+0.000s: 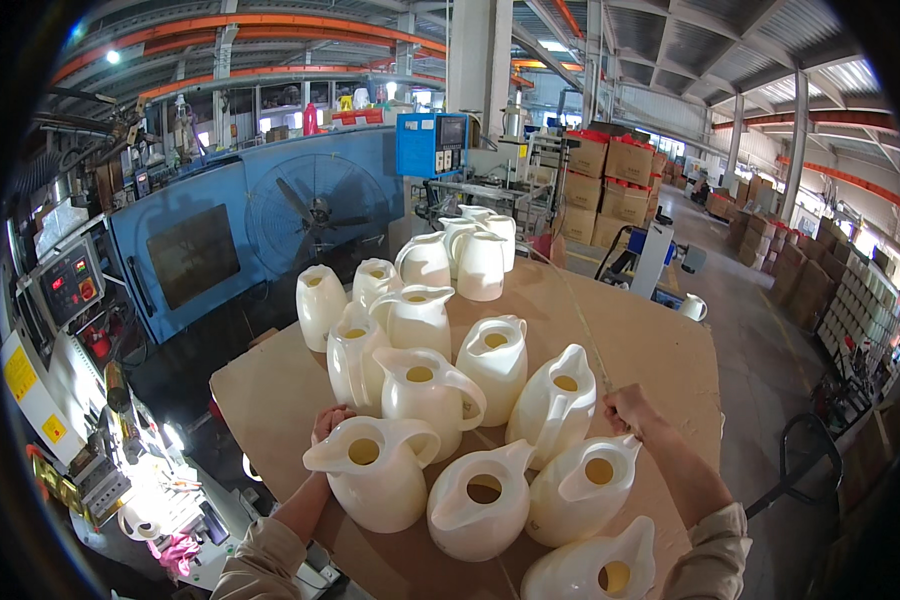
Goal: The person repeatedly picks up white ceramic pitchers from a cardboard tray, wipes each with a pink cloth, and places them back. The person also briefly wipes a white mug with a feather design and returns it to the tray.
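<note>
Several cream plastic jug bodies with spouts and open tops stand on a brown board-topped table point(645, 345). My left hand point(331, 421) is at the left, partly hidden behind a jug point(379, 480) with its handle to the right; whether it grips anything does not show. At the right, my right hand point(626, 409) has its fingers curled in beside a jug point(557, 401) and above the spout of another jug point(589, 491). Whether something is inside its fingers is not visible. One more jug point(484, 502) stands between my forearms, and another point(600, 570) is nearest to me.
Left of the table stand a blue machine point(187, 247), a large fan point(319, 214), a control panel point(67, 281) and a brightly lit work area point(157, 495). Stacked cardboard boxes point(622, 187) are behind. A black curved handle point(810, 457) is at the right.
</note>
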